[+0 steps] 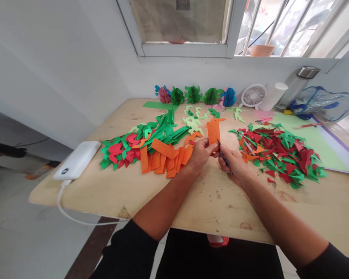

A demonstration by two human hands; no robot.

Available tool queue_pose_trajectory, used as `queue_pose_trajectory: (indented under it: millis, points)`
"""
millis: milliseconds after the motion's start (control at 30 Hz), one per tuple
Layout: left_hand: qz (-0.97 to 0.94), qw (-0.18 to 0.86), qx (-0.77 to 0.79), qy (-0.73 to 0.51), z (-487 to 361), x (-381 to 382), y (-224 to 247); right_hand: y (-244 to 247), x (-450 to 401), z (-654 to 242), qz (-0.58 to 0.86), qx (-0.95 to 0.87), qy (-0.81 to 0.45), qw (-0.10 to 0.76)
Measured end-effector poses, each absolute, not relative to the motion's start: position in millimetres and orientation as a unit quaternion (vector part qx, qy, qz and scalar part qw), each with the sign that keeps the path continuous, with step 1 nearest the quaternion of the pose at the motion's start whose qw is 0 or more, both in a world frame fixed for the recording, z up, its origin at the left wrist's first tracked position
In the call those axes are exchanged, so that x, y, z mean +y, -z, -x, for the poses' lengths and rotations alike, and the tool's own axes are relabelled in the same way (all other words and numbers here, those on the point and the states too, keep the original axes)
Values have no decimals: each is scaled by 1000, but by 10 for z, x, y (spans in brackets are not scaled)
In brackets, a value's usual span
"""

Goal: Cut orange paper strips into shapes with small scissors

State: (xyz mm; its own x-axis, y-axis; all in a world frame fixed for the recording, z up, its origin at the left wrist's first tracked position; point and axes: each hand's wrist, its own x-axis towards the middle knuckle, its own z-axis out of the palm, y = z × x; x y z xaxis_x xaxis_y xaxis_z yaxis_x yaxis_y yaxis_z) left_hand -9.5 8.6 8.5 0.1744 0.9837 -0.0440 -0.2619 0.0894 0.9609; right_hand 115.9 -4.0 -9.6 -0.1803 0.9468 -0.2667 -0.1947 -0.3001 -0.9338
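Between thumb and fingers, my left hand [202,152] grips the lower end of an upright piece of orange paper [213,131] with drawn lines on it. My right hand [235,162] is closed on a pair of scissors [224,158], whose blades meet the right edge of that paper. Left of my hands lie several folded orange paper pieces [163,157], partly overlapping. Behind them is a heap of green paper strips [163,130] with red heart-like cut-outs [115,150]. To the right spreads a pile of red, green and orange paper scraps [287,155].
Along the wall stand several honeycomb paper figures [193,94], a small white fan [253,95], a white cylinder [275,96] and a bottle [298,87]. A clear blue-edged pouch [328,102] sits at right. A white power bank [77,160] with a cable rests at the left edge.
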Motion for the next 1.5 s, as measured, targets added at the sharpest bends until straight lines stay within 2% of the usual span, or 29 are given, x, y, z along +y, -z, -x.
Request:
queue_pose_trajectory:
  millis: [1500]
  points:
    - [-450, 618, 395, -510, 101, 94, -54, 113, -30, -1161, 470, -387, -661, 438]
